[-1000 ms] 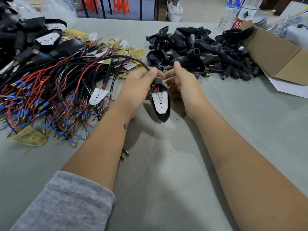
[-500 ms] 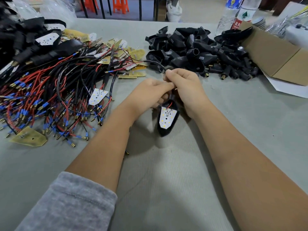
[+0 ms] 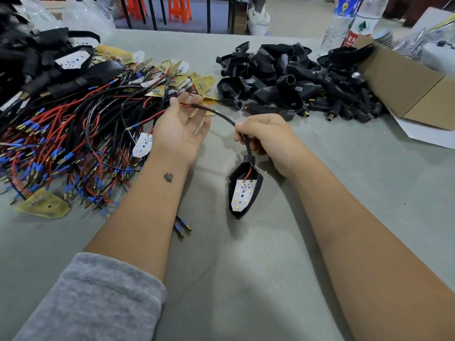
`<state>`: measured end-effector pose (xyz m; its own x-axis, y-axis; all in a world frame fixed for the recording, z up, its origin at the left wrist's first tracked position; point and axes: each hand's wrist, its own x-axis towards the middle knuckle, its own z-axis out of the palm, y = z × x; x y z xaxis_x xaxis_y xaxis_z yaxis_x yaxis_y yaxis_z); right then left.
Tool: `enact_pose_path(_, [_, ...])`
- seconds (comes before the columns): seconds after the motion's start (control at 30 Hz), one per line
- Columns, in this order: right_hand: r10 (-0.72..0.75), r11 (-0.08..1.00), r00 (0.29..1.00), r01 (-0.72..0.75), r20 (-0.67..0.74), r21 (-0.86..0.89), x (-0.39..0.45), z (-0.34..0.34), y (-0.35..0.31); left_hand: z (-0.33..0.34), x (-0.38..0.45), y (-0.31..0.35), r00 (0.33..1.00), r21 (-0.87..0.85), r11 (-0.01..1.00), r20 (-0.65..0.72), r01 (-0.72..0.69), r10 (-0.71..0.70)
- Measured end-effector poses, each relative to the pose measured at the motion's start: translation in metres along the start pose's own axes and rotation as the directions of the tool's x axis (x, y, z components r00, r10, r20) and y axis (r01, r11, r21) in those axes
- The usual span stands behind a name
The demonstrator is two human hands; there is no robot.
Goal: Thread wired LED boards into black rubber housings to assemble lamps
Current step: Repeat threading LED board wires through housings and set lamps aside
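Observation:
A black rubber housing (image 3: 256, 179) lies tilted on the grey table just in front of my hands. A white LED board (image 3: 242, 194) sits inside it, its red wire running up into the neck. A black sleeved cable (image 3: 221, 115) comes out of the neck and arcs left. My right hand (image 3: 263, 136) grips this cable just above the neck. My left hand (image 3: 181, 130) is palm up with fingers spread, and the cable's red-tipped end lies across it by the thumb.
A tangle of red and black wired LED boards (image 3: 61, 134) covers the left of the table, with finished lamps (image 3: 49, 60) behind it. A heap of black housings (image 3: 295, 77) lies ahead, beside a cardboard box (image 3: 406, 87) and bottles (image 3: 339, 23). One yellow board (image 3: 44, 205) lies near left.
My hands have come apart. The left hand slid left along the cable to its end and opened; the housing with its board now hangs lower, nearer me.

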<state>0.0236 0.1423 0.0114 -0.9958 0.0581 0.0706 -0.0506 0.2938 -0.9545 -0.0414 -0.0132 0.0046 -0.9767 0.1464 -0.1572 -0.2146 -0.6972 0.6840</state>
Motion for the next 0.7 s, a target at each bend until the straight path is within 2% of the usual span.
enact_pose_path(0.23, [0.007, 0.989, 0.990, 0.013, 0.140, -0.144, -0.0054, -0.0002, -0.0025, -0.0040, 0.0029, 0.0018, 0.995, -0.168, 0.985, -0.101, -0.039, 0.022])
enact_pose_path(0.33, [0.018, 0.993, 0.979, 0.007, 0.203, -0.121, -0.0082, -0.0016, -0.0025, -0.0051, 0.0029, 0.0046, 0.994, -0.197, 0.978, -0.099, -0.072, 0.054])
enact_pose_path(0.47, [0.028, 0.997, 0.982, -0.015, 0.188, -0.070, -0.0072, -0.0037, -0.0010, -0.0024, 0.0025, 0.0054, 0.992, -0.222, 0.971, -0.105, -0.088, 0.066])
enact_pose_path(0.6, [0.019, 0.996, 0.990, -0.007, 0.139, -0.089, -0.0052, -0.0017, 0.0015, 0.0004, 0.0022, 0.0050, 0.991, -0.088, 0.994, -0.118, -0.069, 0.058])
enact_pose_path(0.7, [-0.025, 0.999, 1.000, 0.024, -0.010, -0.042, -0.0028, -0.0003, 0.0030, 0.0047, 0.0005, 0.0027, 0.983, 0.118, 0.991, -0.160, -0.067, 0.085])
